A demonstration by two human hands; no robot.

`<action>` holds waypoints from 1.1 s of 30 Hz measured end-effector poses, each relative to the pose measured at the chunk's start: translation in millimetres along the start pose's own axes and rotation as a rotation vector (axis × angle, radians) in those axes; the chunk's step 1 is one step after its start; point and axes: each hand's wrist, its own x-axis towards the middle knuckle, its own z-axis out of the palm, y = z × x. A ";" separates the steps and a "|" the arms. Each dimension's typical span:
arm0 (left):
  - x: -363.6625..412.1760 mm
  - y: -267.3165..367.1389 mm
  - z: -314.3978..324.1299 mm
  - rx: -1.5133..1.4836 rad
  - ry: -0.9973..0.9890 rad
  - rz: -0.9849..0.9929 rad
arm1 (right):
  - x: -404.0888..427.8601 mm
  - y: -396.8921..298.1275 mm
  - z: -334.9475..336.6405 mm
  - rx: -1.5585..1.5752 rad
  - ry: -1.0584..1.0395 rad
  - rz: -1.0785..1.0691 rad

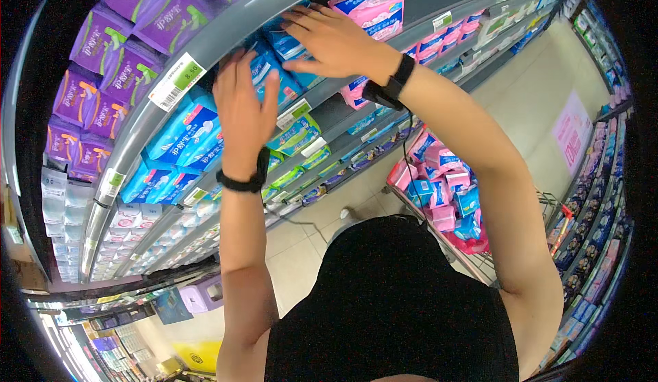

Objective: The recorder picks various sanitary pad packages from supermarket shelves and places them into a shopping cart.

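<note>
Both my hands reach into a shelf of packaged sanitary pads. My left hand (244, 104), slightly blurred, lies along the left side of a blue pack (263, 76), fingers extended and thumb apart. Over the tops of the neighbouring blue packs (290, 47) rests my right hand (329, 40), palm down and fingers spread. Neither hand is closed around a pack; the fingertips are partly hidden in shadow under the upper shelf. To the right of my right hand a pink pack (367, 11) stands on the same shelf. Stacked blue packs (187, 130) fill the shelf left of my left hand.
The grey shelf edge (133, 119) above curves past my left hand, with purple packs (154, 19) on it. Lower shelves (329, 99) hold more packs. At my right, a shopping cart (419, 204) is heaped with pink and blue packs. A dark cable (409, 161) hangs from my right wrist.
</note>
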 end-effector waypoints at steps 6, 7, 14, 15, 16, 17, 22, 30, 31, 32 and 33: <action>41.1 -47.7 50.0 0.133 -0.279 -0.322 | 45.1 7.4 30.8 0.034 -0.262 0.135; 42.1 -52.1 53.0 0.111 -0.355 -0.397 | 52.1 9.9 32.6 0.030 -0.259 0.126; 41.7 -47.3 58.8 0.069 -0.540 -0.578 | 73.6 25.4 48.3 0.016 -0.516 0.272; 39.3 -48.3 57.4 0.047 -0.527 -0.574 | 71.7 26.4 54.5 0.019 -0.524 0.256; 40.1 -53.2 59.5 0.093 -0.578 -0.574 | 69.8 26.6 62.0 0.038 -0.542 0.292; 38.0 -55.4 61.3 0.091 -0.579 -0.593 | 67.4 27.0 69.9 0.058 -0.561 0.328; 50.0 -36.1 61.1 0.059 -0.509 -0.530 | 71.2 44.7 96.8 0.033 -0.671 0.309; 49.1 -37.7 64.5 0.145 -0.524 -0.498 | 62.0 18.5 74.1 0.191 -0.365 0.280; 53.6 -34.3 62.7 0.087 -0.606 -0.524 | 60.2 23.7 77.7 0.184 -0.358 0.296; 59.1 -30.9 60.2 0.032 -0.688 -0.547 | 60.1 27.5 83.5 0.140 -0.427 0.321; 58.4 -33.8 61.1 0.038 -0.682 -0.529 | 64.2 29.4 83.3 0.099 -0.488 0.340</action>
